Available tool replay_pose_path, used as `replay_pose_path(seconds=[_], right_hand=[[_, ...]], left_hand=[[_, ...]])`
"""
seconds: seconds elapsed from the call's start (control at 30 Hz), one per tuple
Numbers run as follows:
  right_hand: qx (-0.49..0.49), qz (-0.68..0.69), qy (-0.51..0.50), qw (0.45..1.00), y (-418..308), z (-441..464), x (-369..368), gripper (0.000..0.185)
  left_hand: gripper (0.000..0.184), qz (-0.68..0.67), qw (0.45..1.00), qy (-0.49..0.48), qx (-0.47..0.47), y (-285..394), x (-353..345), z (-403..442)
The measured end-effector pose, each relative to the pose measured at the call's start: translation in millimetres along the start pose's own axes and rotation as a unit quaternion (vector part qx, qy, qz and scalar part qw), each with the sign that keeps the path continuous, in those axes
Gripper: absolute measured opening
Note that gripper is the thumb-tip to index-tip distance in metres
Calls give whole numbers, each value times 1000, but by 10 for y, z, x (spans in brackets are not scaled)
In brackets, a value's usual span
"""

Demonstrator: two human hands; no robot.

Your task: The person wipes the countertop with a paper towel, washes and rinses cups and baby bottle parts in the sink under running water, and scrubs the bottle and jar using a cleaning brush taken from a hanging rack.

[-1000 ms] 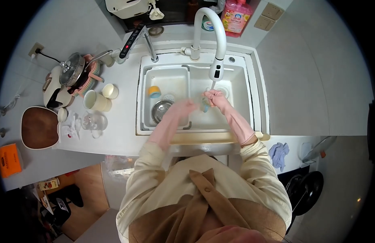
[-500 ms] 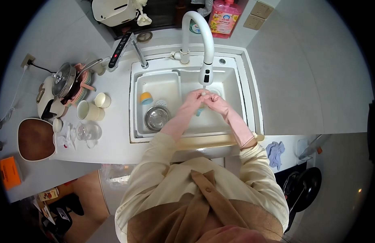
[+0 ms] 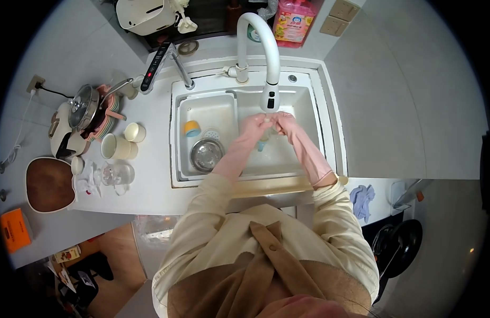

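My left hand (image 3: 255,126) and my right hand (image 3: 283,123), both in long pink rubber gloves, meet directly under the spray head of the white faucet (image 3: 270,98). Their fingers are closed and pinched close together around something small and pale, too hidden to name. Below them in the right basin (image 3: 303,151) lies a small light-blue and yellowish item (image 3: 261,145), partly covered by my left glove. In the left basin are a round metal bowl (image 3: 207,156) and a yellow-and-blue cup-like piece (image 3: 192,128).
Left on the counter stand cream cups (image 3: 115,146), a clear pitcher (image 3: 120,174), a lidded pan (image 3: 83,108) and a brown-topped container (image 3: 50,184). Behind the sink is a pink detergent bottle (image 3: 294,24). A bluish cloth (image 3: 362,202) lies on the right.
My right hand has turned slightly, its wrist and forearm now more upright beneath the faucet. My left hand stays nearly in place. The view has shifted a little.
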State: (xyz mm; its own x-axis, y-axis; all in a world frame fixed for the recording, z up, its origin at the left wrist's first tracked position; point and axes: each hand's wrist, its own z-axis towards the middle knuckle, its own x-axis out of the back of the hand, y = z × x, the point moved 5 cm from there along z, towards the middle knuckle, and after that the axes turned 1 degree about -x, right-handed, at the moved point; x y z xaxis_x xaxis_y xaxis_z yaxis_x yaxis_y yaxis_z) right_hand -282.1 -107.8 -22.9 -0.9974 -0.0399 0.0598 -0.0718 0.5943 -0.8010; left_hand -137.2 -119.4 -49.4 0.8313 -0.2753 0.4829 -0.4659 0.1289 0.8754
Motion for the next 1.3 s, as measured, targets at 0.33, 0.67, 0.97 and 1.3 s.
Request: replay_pose_path(seconds=[0.33,0.67,0.97,1.3], right_hand=[[295,357,9,886,-836,-204,117,38],[325,337,23,883,-894,-38,4,38],[341,342,10,876,-806,-5,-37,35],[341,318,8,885,-874,-36,-79,33]], left_hand=[[20,-175,983,19,-42,-159,-132,-10],[21,-204,978,-32,30,-117,-93,-42],[31,-182,981,-43,58,-159,-100,22],[27,-182,981,-46,48,-170,-146,4]])
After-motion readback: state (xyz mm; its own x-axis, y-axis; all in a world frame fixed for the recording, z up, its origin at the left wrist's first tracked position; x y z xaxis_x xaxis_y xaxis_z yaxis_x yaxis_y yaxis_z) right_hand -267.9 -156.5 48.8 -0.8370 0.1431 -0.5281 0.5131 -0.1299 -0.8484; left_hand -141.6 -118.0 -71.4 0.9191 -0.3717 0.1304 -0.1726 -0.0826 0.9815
